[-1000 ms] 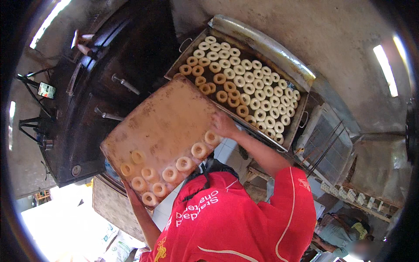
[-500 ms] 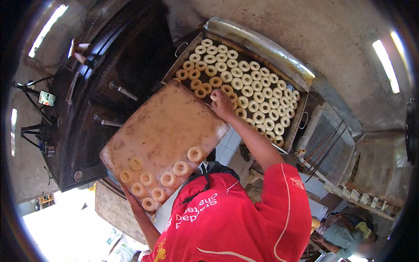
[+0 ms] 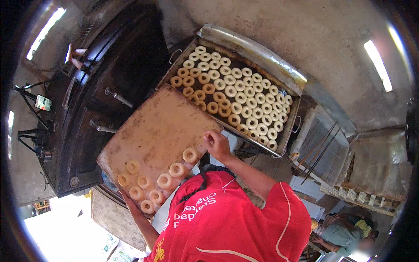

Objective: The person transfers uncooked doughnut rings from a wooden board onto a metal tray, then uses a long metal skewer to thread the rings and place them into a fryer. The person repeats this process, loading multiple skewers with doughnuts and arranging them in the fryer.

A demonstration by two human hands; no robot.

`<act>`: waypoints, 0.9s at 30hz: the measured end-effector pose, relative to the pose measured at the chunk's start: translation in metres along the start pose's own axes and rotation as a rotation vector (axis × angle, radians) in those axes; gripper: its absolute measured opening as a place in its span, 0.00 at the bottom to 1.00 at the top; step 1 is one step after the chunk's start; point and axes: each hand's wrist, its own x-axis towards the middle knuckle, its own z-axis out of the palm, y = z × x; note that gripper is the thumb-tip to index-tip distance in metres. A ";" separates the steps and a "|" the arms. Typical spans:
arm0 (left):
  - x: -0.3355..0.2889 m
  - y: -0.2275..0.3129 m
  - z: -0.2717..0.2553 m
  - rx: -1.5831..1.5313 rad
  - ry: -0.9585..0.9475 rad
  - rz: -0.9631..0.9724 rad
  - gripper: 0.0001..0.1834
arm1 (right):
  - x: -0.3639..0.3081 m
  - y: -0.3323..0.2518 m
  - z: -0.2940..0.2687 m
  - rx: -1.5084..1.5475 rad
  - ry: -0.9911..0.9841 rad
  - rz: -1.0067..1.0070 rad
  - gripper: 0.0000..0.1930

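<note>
Nearest is the red jersey of the person wearing the camera. To its left, the left hand grasps the near-left edge of a flour-dusted board; its fingers are hidden beneath, so I cannot tell how firm the hold is. Nine raw doughnut rings lie along the board's near edge and near-left corner. The right hand is loosely curled at the board's right side, with no ring visible in it; whether it touches the board I cannot tell.

Beyond the board stands a wide deep-fryer vat, packed with frying doughnuts, browner at near left, paler to the far side and right. On the left is a dark metal cabinet; to the right of the vat, a wire rack with long sticks on it. A co-worker is farther off at the right.

The main risk, I judge, is the board tipping if only the left hand bears it: the rings lie so close to the edge that they could slide off. A ring dropped from a height could splash hot oil, and crowding could make the doughnuts stick or brown unevenly.
</note>
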 end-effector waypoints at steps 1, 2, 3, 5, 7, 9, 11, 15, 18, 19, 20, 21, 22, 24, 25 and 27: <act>0.000 0.000 -0.001 0.010 0.002 0.005 0.49 | 0.004 0.011 -0.004 -0.049 0.046 -0.014 0.06; 0.000 0.000 -0.001 0.016 0.009 0.008 0.49 | 0.015 0.028 -0.009 -0.097 0.089 -0.030 0.06; -0.002 -0.002 -0.002 0.025 0.017 0.014 0.49 | 0.025 0.046 -0.015 -0.144 0.132 -0.045 0.07; 0.001 -0.001 -0.005 0.054 0.025 0.025 0.49 | 0.068 0.070 -0.035 -0.241 0.175 0.075 0.07; 0.002 0.002 -0.002 0.093 0.028 0.041 0.49 | 0.111 0.119 -0.056 -0.538 0.204 -0.089 0.07; -0.002 0.005 0.002 0.060 0.037 0.026 0.50 | 0.146 0.149 -0.065 -0.627 0.107 -0.105 0.08; -0.003 0.011 0.018 -0.014 0.027 -0.014 0.50 | 0.166 0.175 -0.076 -0.747 -0.018 -0.116 0.10; 0.000 0.004 -0.014 0.028 0.069 0.019 0.49 | 0.209 0.213 -0.055 -0.934 -0.343 -0.060 0.18; -0.003 0.007 -0.012 0.005 0.094 -0.023 0.48 | 0.216 0.218 -0.047 -0.961 -0.402 -0.090 0.17; -0.003 0.005 -0.020 0.016 0.086 -0.004 0.48 | 0.219 0.222 -0.043 -1.010 -0.379 -0.119 0.17; -0.004 0.005 -0.028 0.027 0.077 0.014 0.48 | 0.222 0.226 -0.040 -1.059 -0.355 -0.147 0.16; -0.009 -0.003 -0.039 0.029 0.084 0.032 0.47 | 0.227 0.222 -0.031 -1.057 -0.391 -0.154 0.16; -0.008 -0.005 -0.029 0.022 0.070 0.036 0.47 | 0.226 0.220 -0.034 -1.065 -0.409 -0.134 0.15; -0.015 -0.006 -0.014 0.005 0.047 0.053 0.47 | 0.222 0.220 -0.043 -1.002 -0.387 -0.165 0.13; -0.010 -0.007 -0.021 -0.001 0.001 0.048 0.47 | 0.219 0.221 -0.045 -1.025 -0.357 -0.188 0.13; -0.006 0.000 -0.031 -0.010 -0.080 0.040 0.46 | 0.215 0.215 -0.044 -1.062 -0.305 -0.237 0.12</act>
